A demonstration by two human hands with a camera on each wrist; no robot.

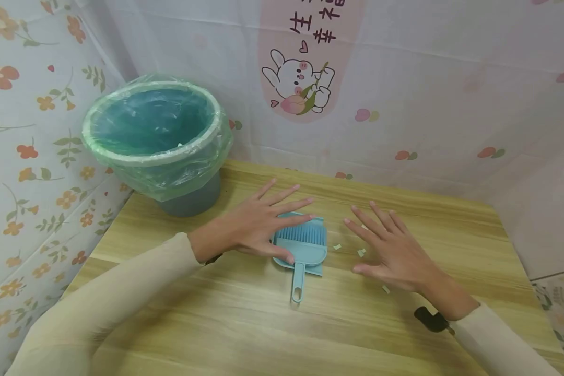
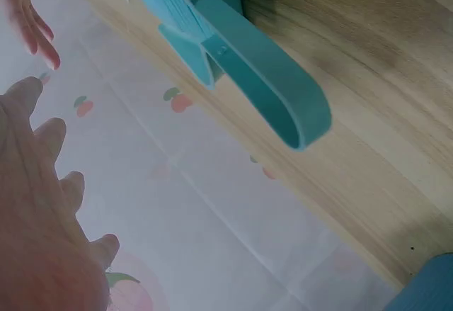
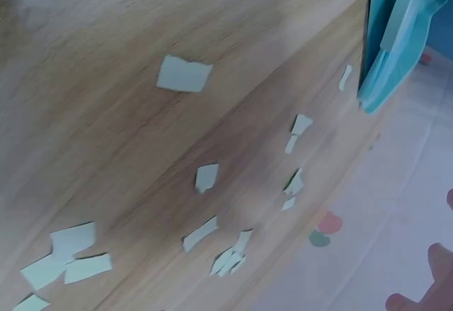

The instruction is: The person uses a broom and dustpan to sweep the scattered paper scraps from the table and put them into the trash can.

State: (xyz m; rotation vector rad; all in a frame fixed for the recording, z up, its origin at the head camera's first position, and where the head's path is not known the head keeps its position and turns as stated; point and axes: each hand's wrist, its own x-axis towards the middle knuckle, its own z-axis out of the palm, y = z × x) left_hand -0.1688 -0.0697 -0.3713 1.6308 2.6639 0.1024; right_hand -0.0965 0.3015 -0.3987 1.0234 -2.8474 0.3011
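A light blue hand brush [image 1: 301,254] lies on a matching dustpan [image 1: 316,270], its looped handle [image 2: 276,70] pointing toward the person. My left hand [image 1: 256,224] is spread over the left side of the set, overlapping it in the head view, fingers straight and holding nothing. To the right, my right hand [image 1: 399,256] hovers with fingers extended and nothing in its grasp. Small pale paper scraps [image 1: 361,253] lie between the brush and this hand. The right wrist view shows several more scraps [image 3: 184,74] scattered on the wood, some overlapping; the right hand hides part of them in the head view.
A grey-blue bin [image 1: 192,196] with a green plastic liner [image 1: 169,180] stands at the back left of the wooden table [image 1: 207,324]. Printed curtains [image 1: 427,104] hang behind the table and along its left side. A dark band [image 1: 430,318] circles the right wrist.
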